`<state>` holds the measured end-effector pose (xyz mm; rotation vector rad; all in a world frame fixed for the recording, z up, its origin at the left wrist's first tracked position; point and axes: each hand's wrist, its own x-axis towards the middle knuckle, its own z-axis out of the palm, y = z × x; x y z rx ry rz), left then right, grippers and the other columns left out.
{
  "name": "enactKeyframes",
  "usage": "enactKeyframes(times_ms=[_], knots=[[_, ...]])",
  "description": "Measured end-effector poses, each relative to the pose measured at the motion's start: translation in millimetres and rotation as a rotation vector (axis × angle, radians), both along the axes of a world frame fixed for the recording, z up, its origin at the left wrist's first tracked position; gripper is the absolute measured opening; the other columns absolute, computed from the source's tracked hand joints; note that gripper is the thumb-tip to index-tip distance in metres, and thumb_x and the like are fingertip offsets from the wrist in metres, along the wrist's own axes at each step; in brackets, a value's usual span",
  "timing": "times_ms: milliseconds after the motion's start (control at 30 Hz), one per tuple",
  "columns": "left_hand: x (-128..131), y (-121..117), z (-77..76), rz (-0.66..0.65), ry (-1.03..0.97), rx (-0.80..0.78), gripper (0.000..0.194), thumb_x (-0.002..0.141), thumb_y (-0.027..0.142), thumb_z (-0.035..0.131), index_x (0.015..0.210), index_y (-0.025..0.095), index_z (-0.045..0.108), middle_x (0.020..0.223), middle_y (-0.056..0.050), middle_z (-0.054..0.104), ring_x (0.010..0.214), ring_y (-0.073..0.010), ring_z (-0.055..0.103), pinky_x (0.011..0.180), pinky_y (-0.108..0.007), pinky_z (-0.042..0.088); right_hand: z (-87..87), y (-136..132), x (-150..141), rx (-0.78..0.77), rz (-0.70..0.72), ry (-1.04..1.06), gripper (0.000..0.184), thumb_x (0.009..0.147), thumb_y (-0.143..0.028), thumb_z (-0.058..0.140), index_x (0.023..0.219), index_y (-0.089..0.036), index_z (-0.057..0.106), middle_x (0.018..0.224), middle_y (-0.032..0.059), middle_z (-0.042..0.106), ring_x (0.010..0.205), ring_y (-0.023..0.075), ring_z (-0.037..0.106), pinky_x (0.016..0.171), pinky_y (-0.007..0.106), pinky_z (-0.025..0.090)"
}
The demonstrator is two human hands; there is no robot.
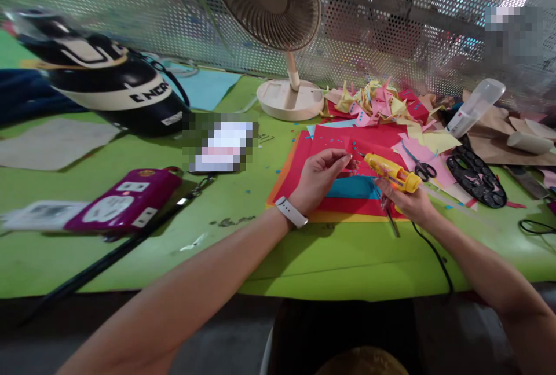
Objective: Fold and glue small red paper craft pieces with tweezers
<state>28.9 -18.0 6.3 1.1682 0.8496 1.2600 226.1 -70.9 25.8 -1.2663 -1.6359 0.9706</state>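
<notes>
My right hand (408, 201) grips a yellow hot glue gun (391, 172), its dark nozzle pointing left. A thin metal piece (392, 219) hangs below the gun; whether it belongs to it I cannot tell. Close to the nozzle, my left hand (315, 178) has thumb and fingertips pinched together. Anything in that pinch is too small to make out. Under both hands lie stacked sheets of red paper (289, 181), with orange paper (274, 192) showing at the edge. A blue paper strip (350, 187) lies on the red sheets, partly behind the gun and hand.
Black-handled scissors (425, 171) and a black palette (475, 177) lie to the right. Behind are a heap of paper scraps (377, 103), a fan (289, 103) and a clear bottle (478, 106). Leftward are a phone (223, 146), purple power strip (130, 195) and large black bottle (117, 88).
</notes>
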Motion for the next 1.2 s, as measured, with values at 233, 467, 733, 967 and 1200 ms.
enactKeyframes(times_ms=[233, 467, 733, 967, 1200], knots=[[0.2, 0.0, 0.2, 0.002, -0.002, 0.007, 0.039, 0.069, 0.051, 0.08, 0.086, 0.018, 0.069, 0.082, -0.005, 0.074, 0.079, -0.019, 0.07, 0.079, -0.036, 0.058, -0.5, -0.1, -1.1, -0.011, -0.008, -0.028, 0.038, 0.08, -0.052, 0.067, 0.061, -0.02, 0.059, 0.051, -0.0006, 0.058, 0.045, 0.0121, 0.055, 0.045, 0.024, 0.047], [0.8, -0.5, 0.7, 0.007, -0.014, 0.008, 0.037, 0.068, 0.05, 0.081, 0.084, 0.019, 0.07, 0.08, -0.004, 0.073, 0.077, -0.0175, 0.069, 0.079, -0.035, 0.058, -0.9, -1.0, -1.5, -0.034, -0.03, -0.026, 0.042, 0.079, -0.055, 0.067, 0.059, -0.02, 0.058, 0.049, -0.0007, 0.058, 0.044, 0.0119, 0.055, 0.043, 0.023, 0.046], [1.5, -0.9, 1.2, 0.008, -0.013, 0.004, 0.037, 0.067, 0.05, 0.081, 0.084, 0.019, 0.07, 0.079, -0.004, 0.073, 0.078, -0.018, 0.069, 0.078, -0.035, 0.058, -1.7, -0.8, -1.2, -0.041, -0.026, -0.024, 0.039, 0.078, -0.053, 0.068, 0.06, -0.02, 0.058, 0.049, -0.001, 0.057, 0.044, 0.0125, 0.055, 0.043, 0.024, 0.046], [1.0, -0.7, 1.1, 0.007, -0.022, 0.007, 0.037, 0.067, 0.049, 0.082, 0.084, 0.019, 0.07, 0.079, -0.003, 0.073, 0.077, -0.0176, 0.069, 0.078, -0.034, 0.058, -2.6, -0.3, -0.9, -0.055, -0.036, -0.039, 0.04, 0.078, -0.055, 0.069, 0.061, -0.02, 0.058, 0.048, -0.0018, 0.056, 0.042, 0.0117, 0.054, 0.043, 0.024, 0.046], [0.7, -0.1, 0.0, -0.005, -0.019, 0.014, 0.037, 0.068, 0.05, 0.081, 0.085, 0.019, 0.07, 0.079, -0.004, 0.073, 0.078, -0.0179, 0.069, 0.079, -0.035, 0.058, 2.4, -1.7, -2.9, -0.046, -0.042, -0.036, 0.042, 0.077, -0.058, 0.068, 0.059, -0.021, 0.056, 0.047, -0.002, 0.055, 0.042, 0.0129, 0.053, 0.042, 0.025, 0.045]])
